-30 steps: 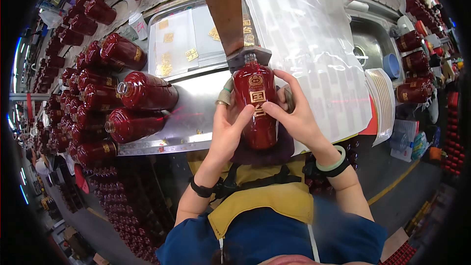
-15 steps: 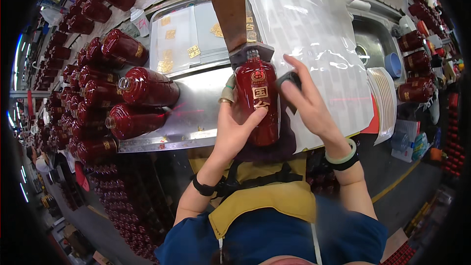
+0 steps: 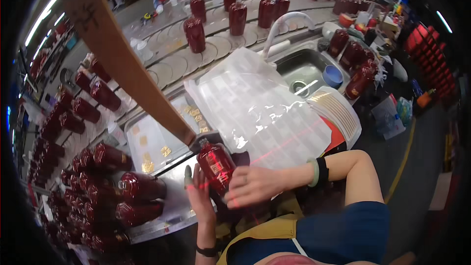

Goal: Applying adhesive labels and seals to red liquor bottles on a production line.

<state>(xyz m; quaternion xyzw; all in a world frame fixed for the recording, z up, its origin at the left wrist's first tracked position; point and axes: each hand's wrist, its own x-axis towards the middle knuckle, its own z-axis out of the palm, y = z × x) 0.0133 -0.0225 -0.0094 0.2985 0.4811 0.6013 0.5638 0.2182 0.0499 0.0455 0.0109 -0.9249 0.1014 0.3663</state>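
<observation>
A creased, glossy, translucent sheet point(image 3: 265, 100) spreads across the centre. A flat brown beam point(image 3: 135, 81) slants down, partly blocking the rectangular tray point(image 3: 156, 140). Dark red bottles point(image 3: 141, 186) crowd the left. A glossy, round-shouldered red bottle point(image 3: 212, 159) sits at the beam's foot: right hand point(image 3: 252, 186) bent over its lower end, firmness of grip indeterminable; left hand point(image 3: 200, 197) loosely open alongside. Flat gold pieces point(image 3: 166, 151) lie in the tray.

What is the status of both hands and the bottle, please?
Right hand at bottle, lower end; left hand beside it; both grips unclear. Bottle's neck toward beam. Beam's end close by, perhaps tight there.
</observation>
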